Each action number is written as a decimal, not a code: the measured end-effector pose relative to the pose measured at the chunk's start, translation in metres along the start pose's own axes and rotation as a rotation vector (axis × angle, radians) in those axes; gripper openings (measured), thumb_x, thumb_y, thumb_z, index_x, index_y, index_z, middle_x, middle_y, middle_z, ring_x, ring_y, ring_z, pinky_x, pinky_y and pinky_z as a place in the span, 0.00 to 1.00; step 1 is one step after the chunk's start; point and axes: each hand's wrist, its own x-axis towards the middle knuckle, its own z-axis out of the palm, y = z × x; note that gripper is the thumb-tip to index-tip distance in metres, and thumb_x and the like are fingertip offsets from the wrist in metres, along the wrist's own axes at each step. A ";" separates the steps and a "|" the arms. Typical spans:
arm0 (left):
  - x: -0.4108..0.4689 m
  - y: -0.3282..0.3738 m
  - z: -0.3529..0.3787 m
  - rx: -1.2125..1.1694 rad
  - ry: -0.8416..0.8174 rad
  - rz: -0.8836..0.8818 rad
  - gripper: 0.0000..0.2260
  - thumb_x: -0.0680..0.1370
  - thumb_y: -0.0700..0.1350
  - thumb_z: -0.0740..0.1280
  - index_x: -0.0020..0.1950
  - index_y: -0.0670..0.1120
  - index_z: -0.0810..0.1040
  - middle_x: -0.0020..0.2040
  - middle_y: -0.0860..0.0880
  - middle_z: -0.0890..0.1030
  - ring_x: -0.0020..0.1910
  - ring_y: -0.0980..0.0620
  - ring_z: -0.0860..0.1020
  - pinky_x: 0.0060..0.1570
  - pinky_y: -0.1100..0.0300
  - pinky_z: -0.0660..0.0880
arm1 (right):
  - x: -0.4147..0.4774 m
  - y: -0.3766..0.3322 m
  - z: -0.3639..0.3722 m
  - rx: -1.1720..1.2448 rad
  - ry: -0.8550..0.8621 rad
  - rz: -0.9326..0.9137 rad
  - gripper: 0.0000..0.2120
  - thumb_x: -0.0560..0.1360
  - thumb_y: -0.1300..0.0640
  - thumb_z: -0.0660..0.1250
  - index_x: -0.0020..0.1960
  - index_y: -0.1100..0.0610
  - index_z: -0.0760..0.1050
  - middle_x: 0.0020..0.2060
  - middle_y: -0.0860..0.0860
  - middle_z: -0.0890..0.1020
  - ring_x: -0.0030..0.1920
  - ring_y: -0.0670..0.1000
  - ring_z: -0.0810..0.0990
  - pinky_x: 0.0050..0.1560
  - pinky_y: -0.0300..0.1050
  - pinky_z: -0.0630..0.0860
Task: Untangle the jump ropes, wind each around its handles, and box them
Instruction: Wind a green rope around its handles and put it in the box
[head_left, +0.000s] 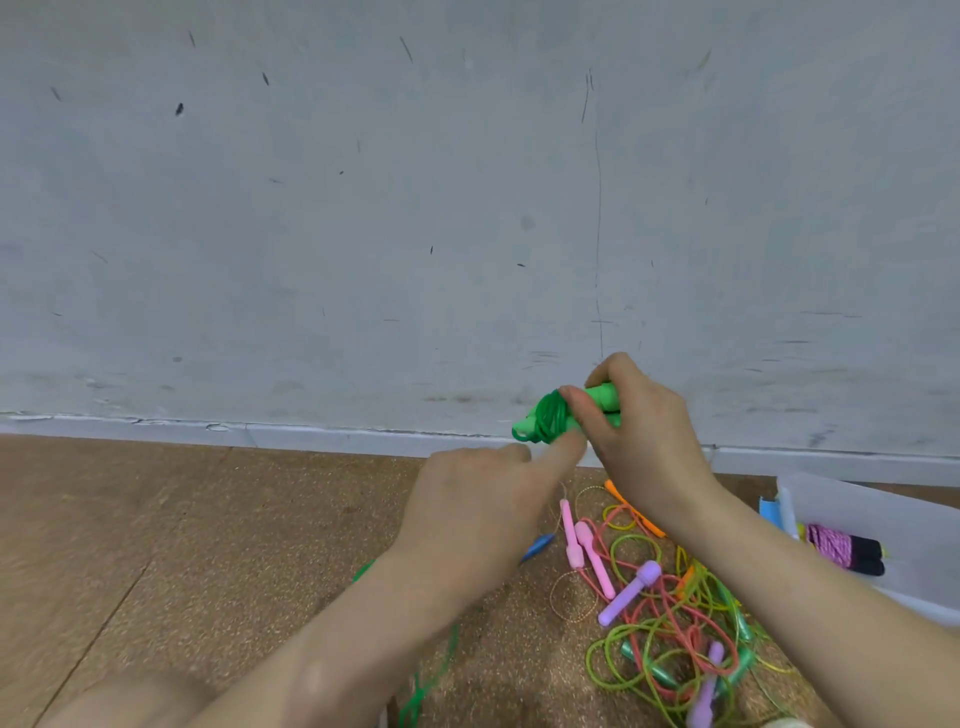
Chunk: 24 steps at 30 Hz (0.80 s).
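Above cork floor (208, 545) by scuffed wall (363, 208): right hand (644, 431) grips green handles (604, 396), left hand (478, 499) relaxed.

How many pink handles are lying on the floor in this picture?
2. The first pink handle lies at the edge of the tangled ropes; the second pink handle lies right beside it, toward the tangle. Others may be hidden in the tangle.

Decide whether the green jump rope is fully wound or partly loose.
Partly wound: coils wrap the green handles gripped by the right hand, while a green cord trails loose on the floor, seemingly the same rope.
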 end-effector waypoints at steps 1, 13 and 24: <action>0.001 0.001 -0.001 0.071 -0.028 0.041 0.23 0.57 0.45 0.79 0.48 0.54 0.78 0.24 0.51 0.70 0.20 0.48 0.70 0.26 0.65 0.44 | 0.000 -0.001 0.000 -0.037 -0.026 -0.021 0.12 0.77 0.47 0.65 0.44 0.53 0.66 0.31 0.48 0.73 0.34 0.53 0.72 0.34 0.46 0.63; 0.009 -0.043 -0.025 -0.788 -0.072 -0.300 0.04 0.69 0.45 0.76 0.40 0.54 0.85 0.36 0.59 0.84 0.38 0.65 0.79 0.43 0.66 0.74 | -0.011 -0.035 -0.025 0.107 -0.494 -0.247 0.13 0.78 0.44 0.59 0.45 0.54 0.72 0.24 0.46 0.71 0.28 0.44 0.72 0.29 0.37 0.64; 0.013 -0.038 -0.005 -1.752 -0.361 -0.555 0.03 0.66 0.42 0.73 0.33 0.46 0.81 0.30 0.46 0.78 0.27 0.51 0.75 0.31 0.60 0.71 | -0.014 -0.045 -0.031 0.811 -0.543 0.176 0.13 0.72 0.50 0.67 0.39 0.60 0.72 0.27 0.57 0.67 0.24 0.50 0.65 0.25 0.35 0.61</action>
